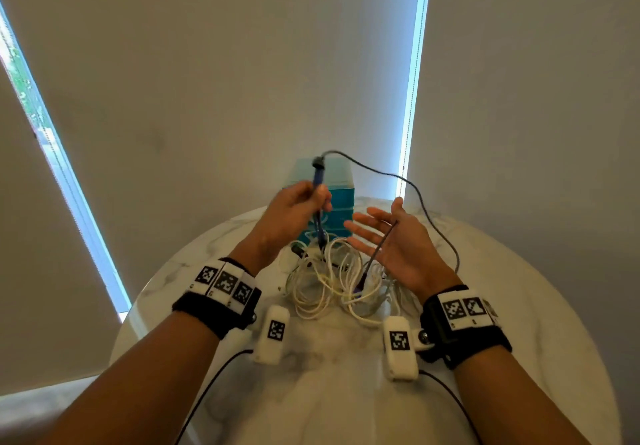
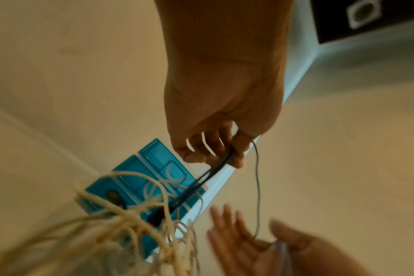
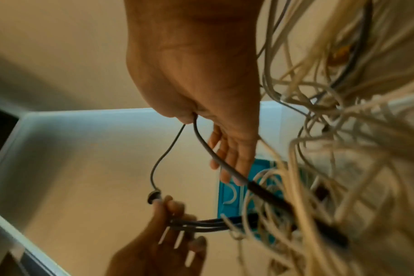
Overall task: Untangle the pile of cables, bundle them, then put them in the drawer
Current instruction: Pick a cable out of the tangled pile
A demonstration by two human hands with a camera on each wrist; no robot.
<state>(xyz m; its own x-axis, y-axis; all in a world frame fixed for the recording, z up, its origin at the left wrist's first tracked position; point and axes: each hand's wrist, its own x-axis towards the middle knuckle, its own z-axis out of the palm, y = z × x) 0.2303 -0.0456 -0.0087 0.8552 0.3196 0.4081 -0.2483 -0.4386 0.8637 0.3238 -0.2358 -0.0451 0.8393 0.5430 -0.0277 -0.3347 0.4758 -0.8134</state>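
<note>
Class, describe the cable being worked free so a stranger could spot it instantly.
Start at the round marble table with a teal drawer box at its far edge. Above the white cable tangle, the left hand grips the dark grey cable, the only one lifted.

Left hand (image 1: 298, 209) raised, fingers curled in a grip. Right hand (image 1: 391, 240) palm-up, fingers straight, spread.

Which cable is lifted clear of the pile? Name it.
The dark grey cable: the left hand grips its folded strands and it drapes across the open right hand. The white cables lie tangled on the table.
</note>
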